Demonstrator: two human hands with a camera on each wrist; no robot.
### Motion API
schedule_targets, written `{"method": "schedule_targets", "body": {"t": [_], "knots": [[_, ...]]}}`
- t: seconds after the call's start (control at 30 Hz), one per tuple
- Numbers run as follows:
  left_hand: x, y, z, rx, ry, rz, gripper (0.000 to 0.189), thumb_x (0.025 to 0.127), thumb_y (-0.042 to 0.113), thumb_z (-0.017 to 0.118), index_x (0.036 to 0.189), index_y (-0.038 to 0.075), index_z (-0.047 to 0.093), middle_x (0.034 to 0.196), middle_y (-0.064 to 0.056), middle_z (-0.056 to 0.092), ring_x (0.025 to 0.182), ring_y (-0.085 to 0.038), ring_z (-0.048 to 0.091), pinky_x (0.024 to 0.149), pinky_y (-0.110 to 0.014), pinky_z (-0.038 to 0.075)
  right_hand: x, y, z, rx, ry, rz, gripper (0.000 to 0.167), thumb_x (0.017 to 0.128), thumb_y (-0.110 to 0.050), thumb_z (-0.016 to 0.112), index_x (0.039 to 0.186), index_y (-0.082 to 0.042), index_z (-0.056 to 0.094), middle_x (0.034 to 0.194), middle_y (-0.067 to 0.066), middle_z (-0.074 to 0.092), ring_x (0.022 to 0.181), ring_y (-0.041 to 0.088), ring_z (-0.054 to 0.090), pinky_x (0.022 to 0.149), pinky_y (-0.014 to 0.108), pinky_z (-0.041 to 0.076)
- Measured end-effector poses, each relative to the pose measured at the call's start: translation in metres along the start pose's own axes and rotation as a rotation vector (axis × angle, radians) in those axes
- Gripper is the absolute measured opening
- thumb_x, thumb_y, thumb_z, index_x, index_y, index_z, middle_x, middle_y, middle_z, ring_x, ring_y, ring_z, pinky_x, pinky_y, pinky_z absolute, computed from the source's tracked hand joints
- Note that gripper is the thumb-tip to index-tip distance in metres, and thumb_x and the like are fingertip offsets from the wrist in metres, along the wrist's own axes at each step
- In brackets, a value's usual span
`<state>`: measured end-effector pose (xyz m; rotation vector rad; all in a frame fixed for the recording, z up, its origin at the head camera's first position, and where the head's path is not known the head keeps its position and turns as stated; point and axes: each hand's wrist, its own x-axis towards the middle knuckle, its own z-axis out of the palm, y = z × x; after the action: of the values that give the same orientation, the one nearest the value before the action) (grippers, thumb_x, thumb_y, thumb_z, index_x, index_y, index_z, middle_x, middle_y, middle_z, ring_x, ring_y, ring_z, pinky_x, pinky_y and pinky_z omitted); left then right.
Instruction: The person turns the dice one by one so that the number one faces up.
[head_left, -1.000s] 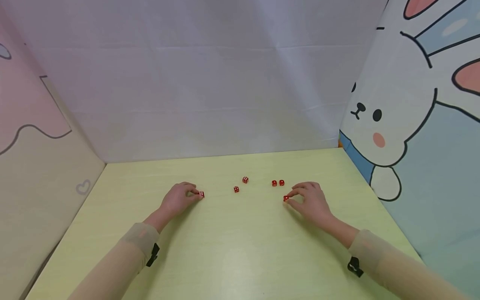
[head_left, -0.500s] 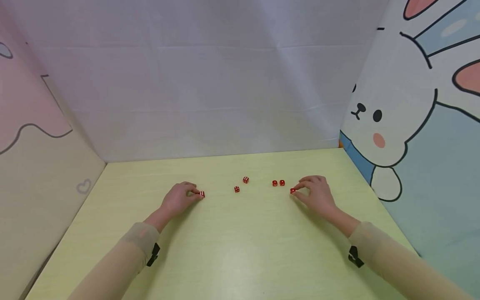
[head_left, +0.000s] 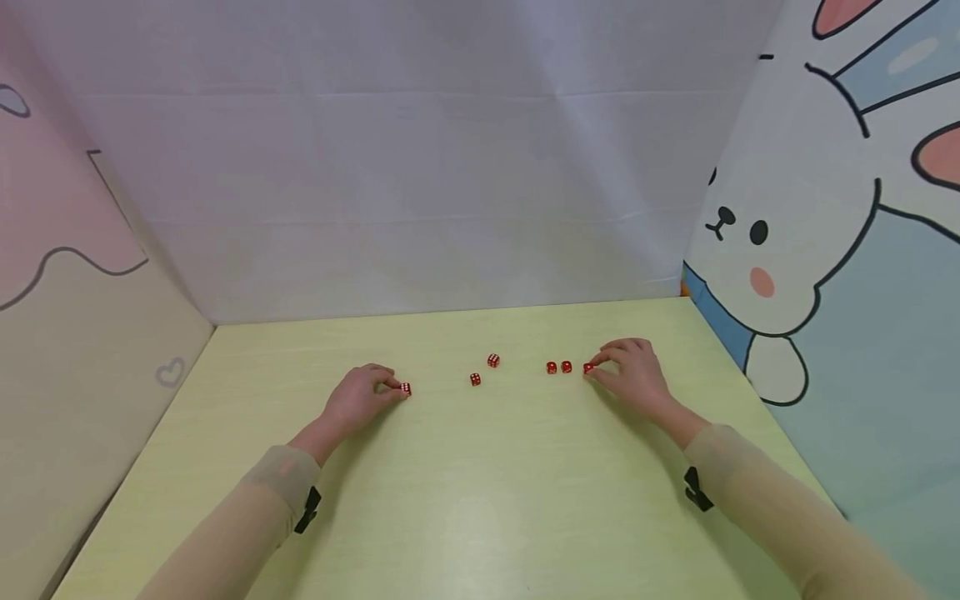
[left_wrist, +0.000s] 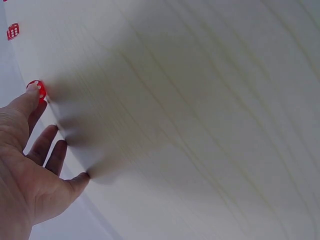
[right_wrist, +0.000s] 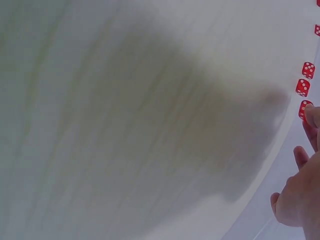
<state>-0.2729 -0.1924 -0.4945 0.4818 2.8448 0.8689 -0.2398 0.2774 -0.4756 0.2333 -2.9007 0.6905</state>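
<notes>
Between thumb and finger, my left hand [head_left: 360, 398] pinches a red die with white pips [head_left: 406, 389] at the left of the table. My right hand [head_left: 632, 375] pinches another red die [head_left: 588, 367] at the right end of a short row. Just left of that die sit two more red dice, an inner one [head_left: 566, 367] and an outer one [head_left: 551, 367], with a small gap between them. In the left wrist view, thumb and fingertip hold the die [left_wrist: 36, 90] while the other fingers touch or nearly touch the tabletop. The right wrist view shows the held die [right_wrist: 304, 110] partly covered by the thumb.
Near the table's middle lie two loose red dice, one farther back [head_left: 493, 361] and one nearer [head_left: 476, 379]. The pale yellow table [head_left: 465, 500] meets a white cloth backdrop [head_left: 420, 183] behind and a rabbit-patterned cloth [head_left: 795, 275] at the right.
My right hand has carried its die back and slightly right, from in front of the two right-hand dice to level with them. The left hand and its die have stayed in place.
</notes>
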Motion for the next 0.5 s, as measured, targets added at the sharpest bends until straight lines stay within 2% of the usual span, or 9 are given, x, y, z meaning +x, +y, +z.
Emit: {"method": "schedule_targets", "body": {"t": [0.5], "knots": [[-0.003,-0.002,0.005,-0.006,0.006,-0.001,0.021,0.097,0.027,0.074,0.105,0.008,0.078,0.138,-0.019,0.061,0.131,-0.045,0.051,0.108,-0.058,0.043,0.016,0.004,0.011,-0.033,-0.057,0.032,0.019,0.095,-0.027,0.075,0.105,-0.012,0.08,0.131,0.02,0.061,0.131,0.046,0.037,0.109,0.063,0.029]]}}
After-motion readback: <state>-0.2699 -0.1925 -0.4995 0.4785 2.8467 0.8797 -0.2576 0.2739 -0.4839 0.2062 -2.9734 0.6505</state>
